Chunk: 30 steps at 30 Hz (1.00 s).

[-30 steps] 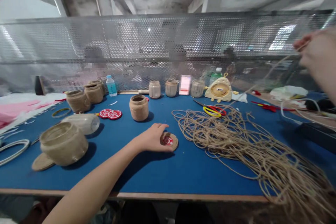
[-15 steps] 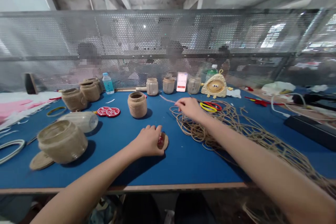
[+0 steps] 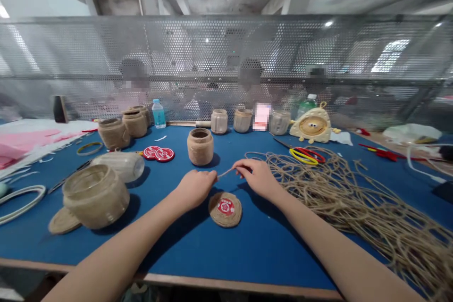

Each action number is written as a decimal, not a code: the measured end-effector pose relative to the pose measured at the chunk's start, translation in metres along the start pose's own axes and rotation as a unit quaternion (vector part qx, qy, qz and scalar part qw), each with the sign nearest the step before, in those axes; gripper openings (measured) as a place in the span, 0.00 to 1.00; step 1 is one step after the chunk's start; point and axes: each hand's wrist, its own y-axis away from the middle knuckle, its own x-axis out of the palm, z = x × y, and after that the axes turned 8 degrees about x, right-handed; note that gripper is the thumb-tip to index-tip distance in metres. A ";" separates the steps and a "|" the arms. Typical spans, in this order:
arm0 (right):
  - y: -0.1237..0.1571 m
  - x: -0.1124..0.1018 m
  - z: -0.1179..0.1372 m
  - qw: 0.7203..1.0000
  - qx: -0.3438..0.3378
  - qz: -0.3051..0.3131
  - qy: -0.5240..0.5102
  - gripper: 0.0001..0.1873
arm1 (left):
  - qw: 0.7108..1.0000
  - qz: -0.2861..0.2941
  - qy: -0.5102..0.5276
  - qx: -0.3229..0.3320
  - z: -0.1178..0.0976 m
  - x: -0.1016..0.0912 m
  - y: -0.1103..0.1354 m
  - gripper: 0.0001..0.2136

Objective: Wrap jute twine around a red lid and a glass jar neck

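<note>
A short piece of thin, pale brown twine [image 3: 225, 173] is stretched between my two hands above the blue table. My left hand [image 3: 198, 188] pinches its left end, the fingertips turned away from view. At the other end, my right hand [image 3: 255, 177] grips it between thumb and fingers. Just below them lies a round jar lid [image 3: 225, 217], its red printed centre ringed by coiled twine. Behind my left hand stands a twine-wrapped jar [image 3: 200, 148]. To the right of my right hand spreads a large loose heap of twine [image 3: 339, 188].
Scissors with red and yellow handles [image 3: 306, 155] rest behind the heap. On the left are a wide jar [image 3: 95, 198], a clear jar on its side [image 3: 122, 166] and two red lids [image 3: 158, 153]. Several jars, a phone [image 3: 261, 117] and a yellow fan [image 3: 313, 126] line the back.
My left hand has let go of the lid, now flat on the table, and moved up to the twine. My right hand has come closer with the twine. The view has shifted.
</note>
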 end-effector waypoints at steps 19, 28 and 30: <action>0.014 0.018 0.005 0.985 -0.170 0.017 -0.011 0.06 | 0.995 -0.002 0.079 0.069 -0.012 0.009 0.005 0.07; 0.012 0.003 0.014 0.976 -0.131 0.171 0.018 0.06 | 0.967 0.012 0.233 0.105 0.005 -0.007 0.010 0.09; 0.015 0.000 0.017 0.974 -0.118 0.193 0.030 0.07 | 0.959 0.024 0.252 0.127 0.007 -0.011 0.011 0.07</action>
